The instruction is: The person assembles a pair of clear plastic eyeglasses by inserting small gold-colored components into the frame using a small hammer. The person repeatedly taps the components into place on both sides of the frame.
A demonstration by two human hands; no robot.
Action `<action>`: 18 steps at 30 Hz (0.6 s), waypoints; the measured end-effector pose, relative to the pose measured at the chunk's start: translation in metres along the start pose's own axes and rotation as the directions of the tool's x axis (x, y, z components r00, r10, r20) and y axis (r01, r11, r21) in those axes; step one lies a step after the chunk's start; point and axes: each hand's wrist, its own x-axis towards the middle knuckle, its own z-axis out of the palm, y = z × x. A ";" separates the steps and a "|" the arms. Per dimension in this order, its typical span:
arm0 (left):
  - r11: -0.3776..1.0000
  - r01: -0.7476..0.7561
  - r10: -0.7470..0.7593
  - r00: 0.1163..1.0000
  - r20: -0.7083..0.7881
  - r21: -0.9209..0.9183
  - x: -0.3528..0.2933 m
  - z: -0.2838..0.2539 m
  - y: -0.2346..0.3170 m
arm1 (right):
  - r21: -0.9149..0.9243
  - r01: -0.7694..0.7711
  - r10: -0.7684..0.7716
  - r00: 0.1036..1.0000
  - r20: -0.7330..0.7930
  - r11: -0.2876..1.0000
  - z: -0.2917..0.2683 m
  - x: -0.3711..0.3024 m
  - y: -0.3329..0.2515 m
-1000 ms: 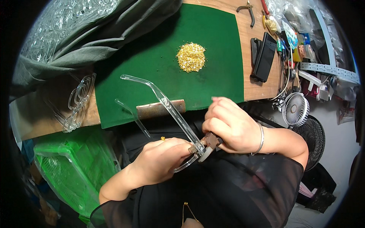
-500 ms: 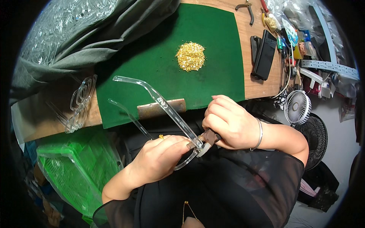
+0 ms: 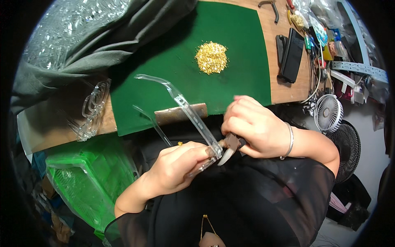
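My left hand (image 3: pixel 175 166) is closed on a clear plastic eyeglass frame (image 3: pixel 193 117), its thumb by the front near a hinge. Both temples stick up and away, over the edge of a green mat (image 3: pixel 160 57). My right hand (image 3: pixel 257 127) grips a pair of pliers (image 3: pixel 232 143) with a brown metal head and a pale jaw. The pliers' head lies right at the frame's hinge corner, beside my left fingertips; whether the jaws clamp it I cannot tell. On the mat sits a pile of tiny gold-coloured metal pieces (image 3: pixel 211 57).
A worn block (image 3: pixel 181 113) is at the mat's near edge. More clear frames (image 3: pixel 95 109) lie left, by a grey cloth (image 3: pixel 119 45) and a heap of clear frames. A green crate (image 3: pixel 90 181) stands below left. Right are a black phone-like device (image 3: pixel 292 55), cables and fans (image 3: pixel 328 113).
The whole view has shifted slightly. The frame and the pliers have turned a little in my hands, and the pale jaw now points more steeply down beside the hinge corner.
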 end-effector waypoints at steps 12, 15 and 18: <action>0.076 0.288 -0.442 0.868 0.226 -0.955 0.009 -0.025 0.037 | 0.513 -0.269 0.410 0.893 -0.183 0.815 0.057 -0.001 0.049; -0.041 0.241 -0.420 0.877 0.235 -0.970 0.007 -0.027 0.040 | 0.528 -0.400 0.463 0.886 0.016 0.749 0.039 0.003 0.036; -0.136 0.219 -0.410 0.875 0.256 -0.966 0.007 -0.025 0.039 | 0.670 -0.291 0.451 0.889 -0.074 0.683 0.055 -0.001 0.039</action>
